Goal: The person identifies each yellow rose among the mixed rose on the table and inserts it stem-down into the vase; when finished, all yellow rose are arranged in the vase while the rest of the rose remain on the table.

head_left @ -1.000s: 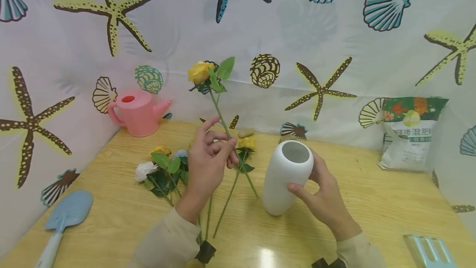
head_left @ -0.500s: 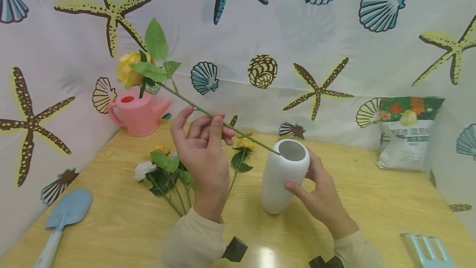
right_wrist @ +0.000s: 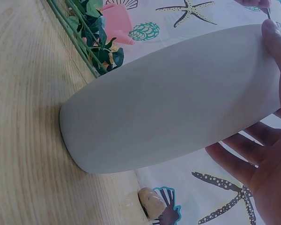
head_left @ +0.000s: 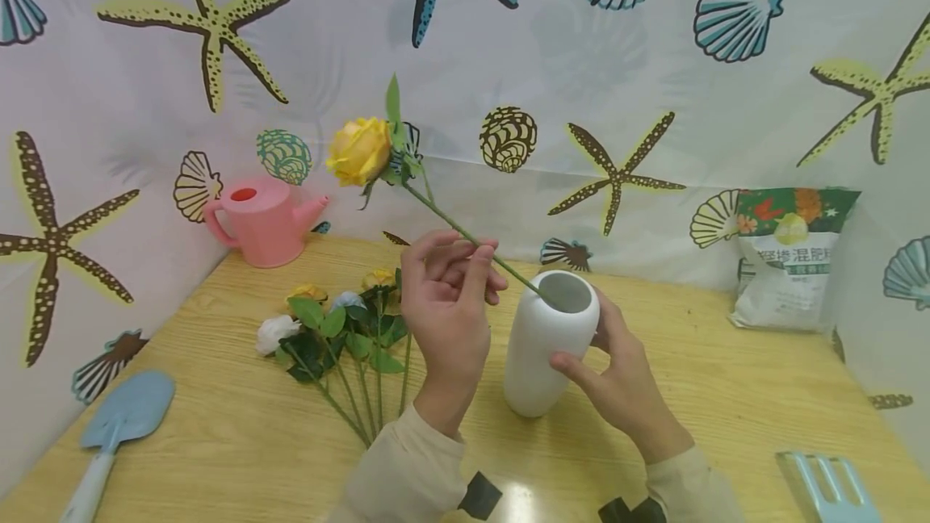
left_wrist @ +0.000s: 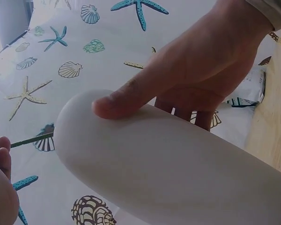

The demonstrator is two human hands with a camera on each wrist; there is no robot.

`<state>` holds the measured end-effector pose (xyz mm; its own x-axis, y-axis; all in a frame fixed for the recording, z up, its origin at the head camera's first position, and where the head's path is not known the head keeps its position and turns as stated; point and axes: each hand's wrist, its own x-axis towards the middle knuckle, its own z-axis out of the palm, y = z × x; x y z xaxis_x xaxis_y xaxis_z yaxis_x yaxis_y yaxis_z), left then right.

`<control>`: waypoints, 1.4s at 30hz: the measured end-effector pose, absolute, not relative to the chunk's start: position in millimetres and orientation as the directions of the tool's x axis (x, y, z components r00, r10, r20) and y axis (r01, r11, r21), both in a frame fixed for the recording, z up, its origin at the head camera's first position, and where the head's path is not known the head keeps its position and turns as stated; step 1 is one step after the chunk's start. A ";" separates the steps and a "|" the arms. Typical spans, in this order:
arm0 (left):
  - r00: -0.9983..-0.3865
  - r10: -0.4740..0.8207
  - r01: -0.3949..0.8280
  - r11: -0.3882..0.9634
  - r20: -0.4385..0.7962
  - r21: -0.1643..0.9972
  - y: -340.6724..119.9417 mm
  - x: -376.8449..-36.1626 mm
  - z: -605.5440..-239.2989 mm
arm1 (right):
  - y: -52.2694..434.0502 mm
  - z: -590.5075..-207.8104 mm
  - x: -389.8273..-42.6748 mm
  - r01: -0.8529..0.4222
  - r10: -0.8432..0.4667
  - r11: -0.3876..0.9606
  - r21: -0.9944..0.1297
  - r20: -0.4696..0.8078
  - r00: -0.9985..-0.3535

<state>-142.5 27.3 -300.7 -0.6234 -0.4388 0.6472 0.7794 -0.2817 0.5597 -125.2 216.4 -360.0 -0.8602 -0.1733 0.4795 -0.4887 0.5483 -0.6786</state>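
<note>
A yellow rose (head_left: 361, 152) with a long green stem slants over the table in the head view. My left hand (head_left: 450, 297) pinches that stem between thumb and fingers. The stem's lower end is inside the mouth of a white vase (head_left: 541, 361), hidden by the wall. My right hand (head_left: 625, 378) grips the vase's right side, thumb in front and fingers behind. In the right wrist view, the vase (right_wrist: 164, 103) has its base on the wooden table (right_wrist: 28, 140). The left wrist view shows the right hand (left_wrist: 192, 65) around the vase near its rim.
Several artificial flowers, including a white rose (head_left: 276, 335), lie left of my left hand. A pink watering can (head_left: 265, 224) stands behind them. A blue trowel (head_left: 131, 410) lies at left, a blue hand fork (head_left: 828, 483) at right. A fertilizer bag (head_left: 788, 265) leans against the patterned cloth.
My left hand first tilted the rose leftward and brought its stem end into the vase mouth. Since then hand and rose have shifted right, the stem going deeper. The right hand stays on the vase.
</note>
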 end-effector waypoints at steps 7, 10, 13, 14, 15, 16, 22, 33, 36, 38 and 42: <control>-0.645 -0.334 0.763 -0.234 0.687 0.602 29.5 -142.4 -306.4 | 215.6 -360.4 -125.6 -0.493 -0.178 0.547 -0.676 0.481 -0.858; -0.656 -0.309 0.753 -0.219 0.688 0.620 30.9 -143.0 -308.1 | 215.4 -360.4 -125.2 -0.489 -0.175 0.549 -0.678 0.478 -0.861; -0.656 -0.290 0.752 -0.171 0.696 0.637 32.8 -143.0 -309.5 | 215.6 -360.3 -124.3 -0.478 -0.169 0.555 -0.681 0.470 -0.866; -0.653 -0.283 0.754 -0.152 0.703 0.639 33.6 -143.0 -310.0 | 215.9 -360.3 -124.1 -0.475 -0.167 0.557 -0.681 0.468 -0.868; -0.650 -0.273 0.755 -0.128 0.709 0.643 34.4 -143.2 -310.5 | 216.1 -360.4 -123.9 -0.473 -0.165 0.559 -0.681 0.467 -0.869; -0.647 -0.264 0.755 -0.099 0.715 0.648 35.1 -143.1 -311.0 | 216.3 -360.5 -123.7 -0.473 -0.165 0.558 -0.682 0.467 -0.869; -0.704 -0.174 0.699 0.002 0.688 0.715 39.0 -139.0 -314.0 | 216.7 -361.6 -123.7 -0.486 -0.174 0.542 -0.686 0.474 -0.863; -0.754 -0.082 0.652 0.032 0.652 0.758 43.2 -136.3 -313.6 | 215.2 -358.5 -124.5 -0.480 -0.188 0.560 -0.676 0.461 -0.867; -0.756 -0.083 0.647 0.053 0.649 0.761 43.6 -136.5 -313.9 | 215.2 -358.8 -124.8 -0.479 -0.186 0.563 -0.674 0.461 -0.868; -0.759 -0.085 0.641 0.069 0.645 0.764 43.8 -136.3 -314.1 | 215.4 -359.3 -124.7 -0.478 -0.185 0.564 -0.673 0.461 -0.868; -0.776 -0.100 0.617 0.081 0.622 0.783 44.0 -136.6 -314.8 | 215.0 -360.3 -124.8 -0.474 -0.179 0.563 -0.677 0.461 -0.869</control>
